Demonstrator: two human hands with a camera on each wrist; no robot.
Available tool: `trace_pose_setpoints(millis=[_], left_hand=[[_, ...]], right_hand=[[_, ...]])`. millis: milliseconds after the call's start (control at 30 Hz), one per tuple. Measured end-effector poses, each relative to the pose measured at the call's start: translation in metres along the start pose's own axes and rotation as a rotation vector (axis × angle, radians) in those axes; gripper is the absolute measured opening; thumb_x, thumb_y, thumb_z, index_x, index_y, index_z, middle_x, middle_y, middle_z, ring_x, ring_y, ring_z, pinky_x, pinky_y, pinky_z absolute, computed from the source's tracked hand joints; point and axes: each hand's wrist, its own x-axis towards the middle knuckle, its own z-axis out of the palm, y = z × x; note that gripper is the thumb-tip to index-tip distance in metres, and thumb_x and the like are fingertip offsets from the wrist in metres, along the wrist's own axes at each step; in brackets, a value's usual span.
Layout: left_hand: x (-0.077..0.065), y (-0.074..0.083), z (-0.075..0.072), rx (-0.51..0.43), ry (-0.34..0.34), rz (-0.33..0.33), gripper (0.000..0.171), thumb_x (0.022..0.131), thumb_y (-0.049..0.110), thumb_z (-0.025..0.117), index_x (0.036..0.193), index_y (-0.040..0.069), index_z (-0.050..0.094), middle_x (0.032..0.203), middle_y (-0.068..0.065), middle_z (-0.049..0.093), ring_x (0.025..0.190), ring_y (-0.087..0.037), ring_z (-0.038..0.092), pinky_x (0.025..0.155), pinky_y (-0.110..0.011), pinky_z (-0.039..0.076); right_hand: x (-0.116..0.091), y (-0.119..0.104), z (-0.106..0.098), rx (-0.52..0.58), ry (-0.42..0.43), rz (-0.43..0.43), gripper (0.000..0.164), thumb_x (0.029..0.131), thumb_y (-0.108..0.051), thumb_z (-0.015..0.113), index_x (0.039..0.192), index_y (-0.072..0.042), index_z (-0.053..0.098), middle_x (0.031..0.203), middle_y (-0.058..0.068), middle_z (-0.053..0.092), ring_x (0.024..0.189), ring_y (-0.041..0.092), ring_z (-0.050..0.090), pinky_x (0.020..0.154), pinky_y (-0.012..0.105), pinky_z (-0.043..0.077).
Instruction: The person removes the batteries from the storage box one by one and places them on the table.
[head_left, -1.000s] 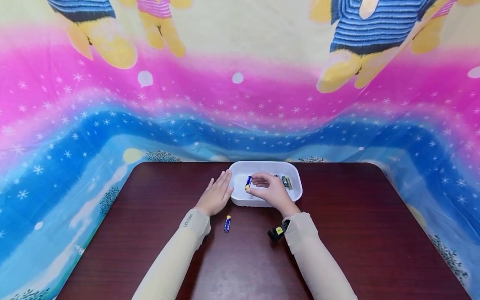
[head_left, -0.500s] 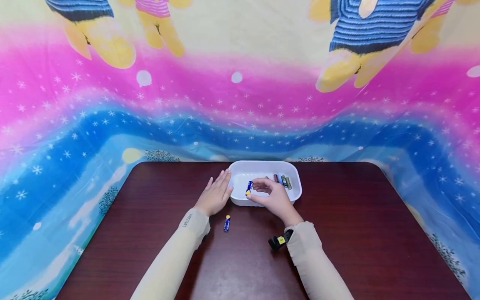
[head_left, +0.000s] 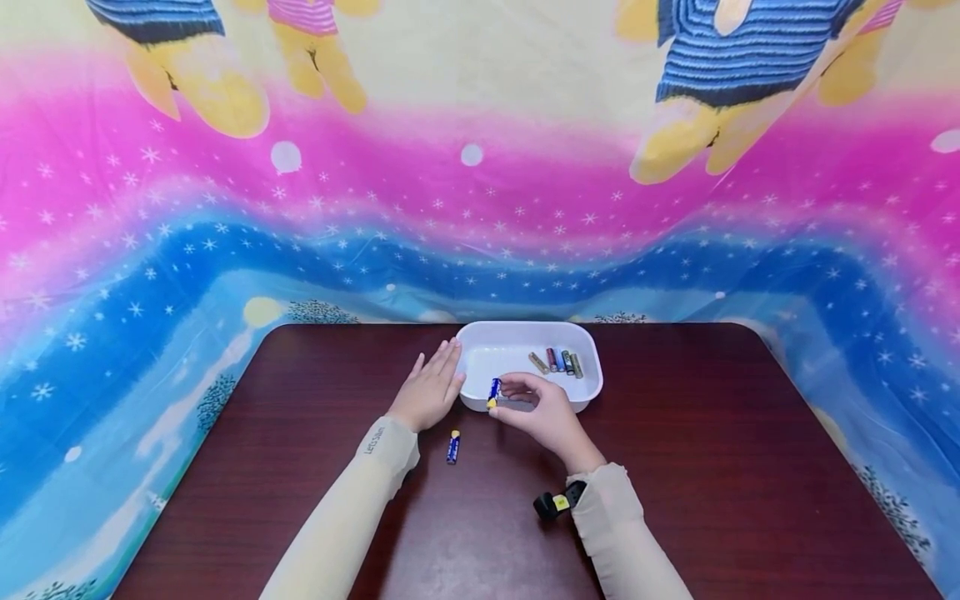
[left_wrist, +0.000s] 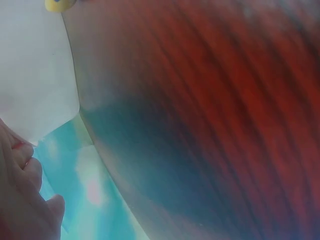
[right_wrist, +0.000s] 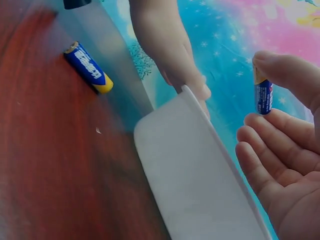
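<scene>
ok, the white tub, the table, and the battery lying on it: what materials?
White tub: probably plastic, satin finish; smooth wall, rounded corners.
Table: wood or wood-look laminate, can't tell which; dark grain streaks, soft sheen.
Loose battery: likely a metal can in a printed blue-and-yellow wrap; white lettering on the barrel.

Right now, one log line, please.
right hand: pinches blue-yellow battery | left hand: touches white container | matching battery: on table | other batteries: inside container

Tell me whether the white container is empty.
The white container is not empty: several batteries lie inside, toward the right in the head view, with bare floor beside them.
</scene>
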Motion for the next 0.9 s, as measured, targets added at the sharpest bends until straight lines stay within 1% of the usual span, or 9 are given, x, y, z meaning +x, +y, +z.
trace_pose_setpoints(millis=[100, 300, 433, 567, 667, 733, 800, 900], left_hand=[[0.0, 0.0, 0.001, 0.002, 0.012, 0.005, 0.063, 0.111, 0.043, 0.025, 0.164, 0.009, 0.014, 0.17, -0.005, 0.014, 0.156, -0.021, 0.011, 0.124, -0.053, 0.015], [0.0, 0.0, 0.001, -0.01, 0.009, 0.0, 0.063, 0.111, 0.042, 0.025, 0.164, 0.009, 0.014, 0.17, -0.005, 0.013, 0.156, -0.021, 0.011, 0.125, -0.052, 0.012], [0.0, 0.001, 0.001, 0.0, 0.005, 0.0, 0.063, 0.111, 0.042, 0.025, 0.164, 0.009, 0.013, 0.17, -0.005, 0.013, 0.156, -0.021, 0.011, 0.125, -0.052, 0.013], [0.0, 0.001, 0.0, 0.007, 0.009, 0.002, 0.062, 0.112, 0.04, 0.027, 0.163, 0.008, 0.014, 0.17, -0.006, 0.014, 0.156, -0.022, 0.011, 0.124, -0.053, 0.015], [0.0, 0.002, -0.002, 0.002, 0.002, -0.003, 0.062, 0.112, 0.04, 0.028, 0.164, 0.009, 0.012, 0.17, -0.005, 0.013, 0.156, -0.021, 0.01, 0.125, -0.052, 0.014], [0.0, 0.002, -0.003, -0.002, -0.004, -0.005, 0.062, 0.112, 0.04, 0.027, 0.164, 0.009, 0.012, 0.17, -0.004, 0.012, 0.156, -0.021, 0.01, 0.125, -0.052, 0.013], [0.0, 0.002, -0.003, -0.006, -0.006, -0.007, 0.062, 0.112, 0.041, 0.027, 0.164, 0.009, 0.012, 0.17, -0.005, 0.012, 0.156, -0.021, 0.01, 0.125, -0.051, 0.012], [0.0, 0.002, -0.003, 0.0, -0.011, -0.008, 0.062, 0.112, 0.041, 0.025, 0.164, 0.009, 0.012, 0.17, -0.005, 0.012, 0.156, -0.021, 0.009, 0.125, -0.051, 0.012]], right_hand=[[-0.004, 0.003, 0.004, 0.006, -0.009, 0.004, 0.05, 0.078, -0.015, 0.089, 0.123, -0.007, 0.07, 0.112, 0.007, 0.072, 0.102, 0.025, 0.071, 0.094, 0.037, 0.057], [-0.009, 0.007, 0.014, 0.046, -0.022, -0.022, 0.047, 0.079, -0.01, 0.088, 0.121, -0.002, 0.07, 0.11, 0.01, 0.072, 0.101, 0.032, 0.07, 0.092, 0.039, 0.057], [-0.012, 0.009, 0.019, 0.053, -0.032, -0.007, 0.048, 0.078, -0.009, 0.089, 0.121, -0.001, 0.07, 0.109, 0.012, 0.072, 0.1, 0.031, 0.07, 0.092, 0.037, 0.057], [-0.014, 0.01, 0.023, 0.076, -0.052, 0.019, 0.049, 0.079, -0.006, 0.087, 0.123, 0.003, 0.068, 0.112, 0.017, 0.071, 0.101, 0.032, 0.07, 0.093, 0.042, 0.057], [-0.016, 0.011, 0.027, 0.106, -0.07, 0.034, 0.049, 0.08, -0.003, 0.085, 0.124, 0.006, 0.066, 0.113, 0.021, 0.07, 0.103, 0.037, 0.069, 0.094, 0.048, 0.056], [-0.017, 0.013, 0.03, 0.119, -0.08, 0.043, 0.049, 0.08, -0.002, 0.085, 0.124, 0.008, 0.066, 0.113, 0.022, 0.07, 0.103, 0.038, 0.069, 0.094, 0.049, 0.055], [-0.017, 0.015, 0.032, 0.12, -0.086, 0.051, 0.047, 0.08, -0.002, 0.085, 0.122, 0.007, 0.067, 0.111, 0.021, 0.071, 0.102, 0.037, 0.069, 0.093, 0.047, 0.056], [-0.018, 0.018, 0.035, 0.105, -0.095, 0.059, 0.044, 0.079, -0.004, 0.086, 0.119, 0.005, 0.069, 0.109, 0.017, 0.072, 0.1, 0.032, 0.07, 0.091, 0.042, 0.057]])
